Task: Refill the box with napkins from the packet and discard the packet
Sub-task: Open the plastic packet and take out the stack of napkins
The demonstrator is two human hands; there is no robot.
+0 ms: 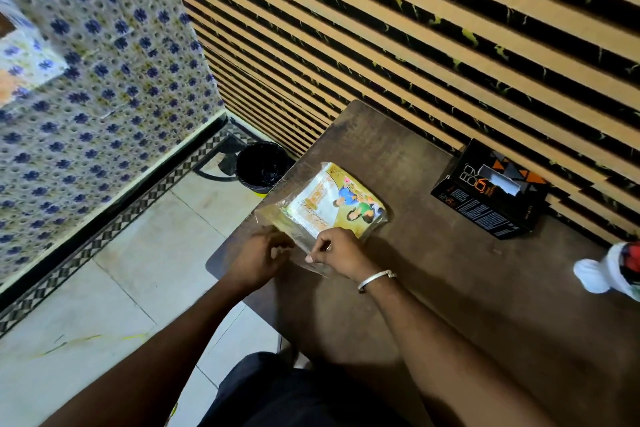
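Dark brown wood forms the table (433,270), which is set against a wall of horizontal tan and black slats (415,28) and is seen from above. To the left, a second wall is covered with blue-flowered patterned tiles (86,97), and a chequered border strip (114,218) is run along its foot. Pale floor tiles (121,288) are laid beside the table, with a few yellow marks on them.

On the floor near the table's far left corner, a black bin (261,166) lined with a dark bag is placed, its mouth open upward. Behind it, a dark metal frame (221,159) is partly seen.

The packet (329,208) of napkins is laid flat on the table near its left edge, its clear plastic wrapper printed with a yellow label and cartoon figures. Its near end, a flap of clear film, is pinched between the fingers of the left hand (259,256) and the right hand (337,251), both clenched on the plastic. A silver bangle (375,279) is worn on the right wrist.

The box (491,194), black with orange triangles, is stood against the slatted wall, well apart from the packet, and a scrap of white napkin is shown in its top slot. At the right edge, a white-capped bottle (613,270) is partly cut off. Nothing is placed between the packet and the box.
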